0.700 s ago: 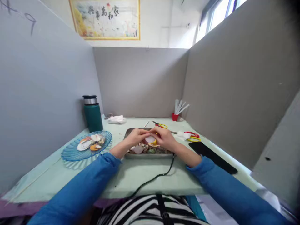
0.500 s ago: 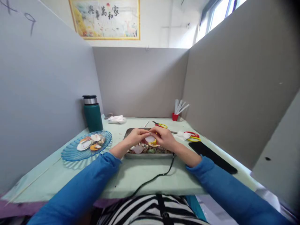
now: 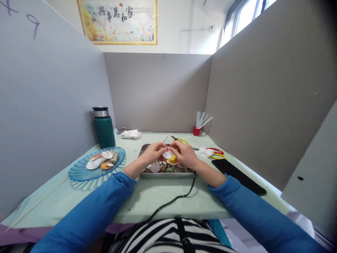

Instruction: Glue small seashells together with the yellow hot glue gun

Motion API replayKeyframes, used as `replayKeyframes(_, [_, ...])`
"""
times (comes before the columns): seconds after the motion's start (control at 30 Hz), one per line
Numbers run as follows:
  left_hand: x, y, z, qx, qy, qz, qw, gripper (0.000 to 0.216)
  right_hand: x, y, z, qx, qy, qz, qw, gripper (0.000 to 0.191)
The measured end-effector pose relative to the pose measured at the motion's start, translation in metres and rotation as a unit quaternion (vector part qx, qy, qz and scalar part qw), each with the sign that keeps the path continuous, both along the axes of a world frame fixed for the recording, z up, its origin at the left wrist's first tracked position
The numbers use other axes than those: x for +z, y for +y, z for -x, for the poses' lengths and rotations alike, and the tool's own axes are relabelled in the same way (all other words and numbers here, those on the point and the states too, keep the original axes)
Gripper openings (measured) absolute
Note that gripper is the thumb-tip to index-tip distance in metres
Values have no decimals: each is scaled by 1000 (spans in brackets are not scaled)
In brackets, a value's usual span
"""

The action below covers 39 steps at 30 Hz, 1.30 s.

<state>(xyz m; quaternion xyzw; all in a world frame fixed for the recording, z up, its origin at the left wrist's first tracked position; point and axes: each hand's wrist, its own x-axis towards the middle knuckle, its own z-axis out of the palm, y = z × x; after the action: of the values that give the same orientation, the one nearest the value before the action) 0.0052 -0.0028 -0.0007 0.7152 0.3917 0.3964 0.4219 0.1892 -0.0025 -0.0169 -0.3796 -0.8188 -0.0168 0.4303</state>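
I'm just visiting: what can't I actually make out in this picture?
In the head view:
1. Pale piece: upper edge covered by the left hand and right hand; its red specks are too small to identify.
2. Metal tray: far contents partly hidden behind both hands.
3. Black cord: lower end lost at the table's near edge.
4. Wall picture: cut off by the top edge.
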Motion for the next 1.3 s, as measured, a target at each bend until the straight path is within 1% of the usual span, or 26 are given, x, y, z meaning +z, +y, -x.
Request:
replayKeyframes(0.13, [-4,7,2,14,-6,-18,1000,25,1,0,0,-8,-9,9,1000,11])
replayKeyframes(0.3, [-7,11,4,18,-1,-25,1000,24,1,-1,0,9,-18,20,1000,12])
replayKeyframes(0.5, [-4,7,3,21,3,-22,1000,20,1,0,1,26,-7,32,999,14])
replayKeyframes(0.57, [-2,4,2,25,-3,-22,999,22,1,1,1,26,6,36,999,14])
replayKeyframes(0.63, [0,1,1,29,-24,-15,999,29,2,1,1,22,30,37,999,14])
replayKeyframes(0.73, [0,0,0,24,-54,9,998,40,2,1,1,20,67,28,997,15])
replayKeyframes(0.93, [-3,6,4,6,-81,47,996,35,4,-1,1,35,101,50,993,17])
replayKeyframes(1.07, [0,5,6,-1,-132,92,987,32,6,-4,0,69,89,77,991,28])
replayKeyframes(1.1, [1,4,7,-8,-145,105,984,31,7,-5,0,77,93,79,990,28])
replayKeyframes(1.2, [6,-1,7,-47,-160,148,975,31,8,-5,0,100,101,52,988,23])
replayKeyframes(1.3, [6,-3,7,-94,-149,177,968,32,9,-4,0,130,52,4,990,20])
